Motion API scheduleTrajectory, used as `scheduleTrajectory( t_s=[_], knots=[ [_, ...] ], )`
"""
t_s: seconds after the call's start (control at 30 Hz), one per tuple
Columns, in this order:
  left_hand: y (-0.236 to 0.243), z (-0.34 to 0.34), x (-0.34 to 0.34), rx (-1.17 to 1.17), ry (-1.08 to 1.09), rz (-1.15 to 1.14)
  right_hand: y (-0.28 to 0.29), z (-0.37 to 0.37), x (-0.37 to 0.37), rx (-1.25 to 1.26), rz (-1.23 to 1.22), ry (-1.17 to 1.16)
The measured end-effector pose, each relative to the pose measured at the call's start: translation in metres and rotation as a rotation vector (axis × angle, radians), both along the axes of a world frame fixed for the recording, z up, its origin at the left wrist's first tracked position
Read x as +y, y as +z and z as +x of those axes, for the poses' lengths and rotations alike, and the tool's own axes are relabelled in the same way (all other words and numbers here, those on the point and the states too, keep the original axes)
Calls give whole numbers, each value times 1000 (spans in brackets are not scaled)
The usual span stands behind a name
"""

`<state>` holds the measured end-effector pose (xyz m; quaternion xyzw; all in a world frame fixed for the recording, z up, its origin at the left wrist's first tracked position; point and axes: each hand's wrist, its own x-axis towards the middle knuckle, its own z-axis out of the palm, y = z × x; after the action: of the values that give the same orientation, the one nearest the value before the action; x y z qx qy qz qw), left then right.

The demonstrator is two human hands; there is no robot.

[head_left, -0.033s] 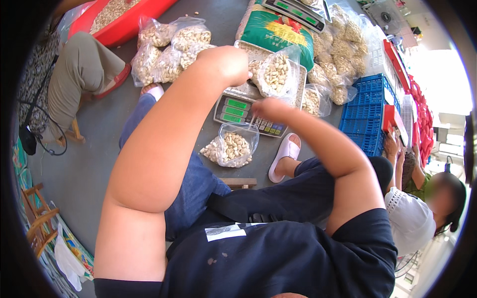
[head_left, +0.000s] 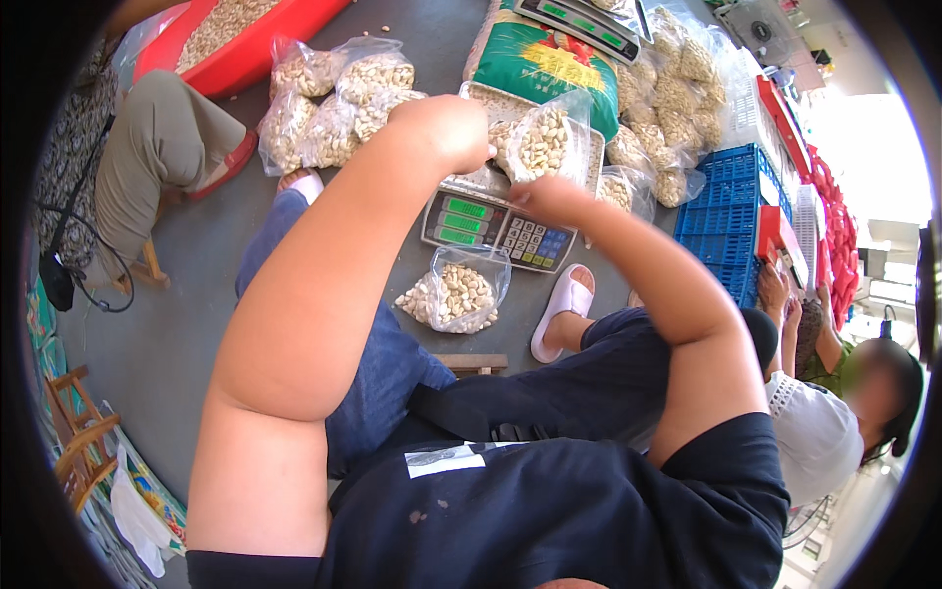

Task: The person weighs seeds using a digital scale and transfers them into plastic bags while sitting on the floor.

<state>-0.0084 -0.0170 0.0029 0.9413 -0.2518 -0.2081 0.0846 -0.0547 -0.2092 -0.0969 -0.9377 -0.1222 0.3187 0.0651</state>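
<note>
A clear bag of pale kernels (head_left: pixel 546 142) rests on the pan of an electronic scale (head_left: pixel 471 221) with green displays. My left hand (head_left: pixel 446 130) is curled at the bag's left side, its fingers mostly hidden. My right hand (head_left: pixel 549 199) is at the bag's lower edge above the keypad, fingers bent inward; what they grip is unclear. Another open bag of kernels (head_left: pixel 456 294) sits on the floor between my legs, below the scale.
Filled bags (head_left: pixel 309 128) lie left; more (head_left: pixel 677 98) lie right. A green sack (head_left: pixel 549 64) and second scale (head_left: pixel 579 29) are behind. A red tub (head_left: pixel 206 49), seated person's leg (head_left: pixel 167 137), blue crates (head_left: pixel 716 216), wooden chair (head_left: pixel 78 432) and two co-workers (head_left: pixel 814 432) surround me.
My right hand has moved slightly up and right to the bag's lower edge, uncovering more of the keypad. My left hand has shifted very slightly downward.
</note>
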Motion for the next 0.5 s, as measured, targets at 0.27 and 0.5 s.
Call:
scheduleTrajectory(
  t_s=[0.27, 0.5],
  knots=[
    [-39, 17, -74, 152, 96, 33, -4, 32, -115, -29, -428, 122],
    [-118, 19, -129, 54, 281, 109, -47, 43, -141, -400, 66, 108]
  ],
)
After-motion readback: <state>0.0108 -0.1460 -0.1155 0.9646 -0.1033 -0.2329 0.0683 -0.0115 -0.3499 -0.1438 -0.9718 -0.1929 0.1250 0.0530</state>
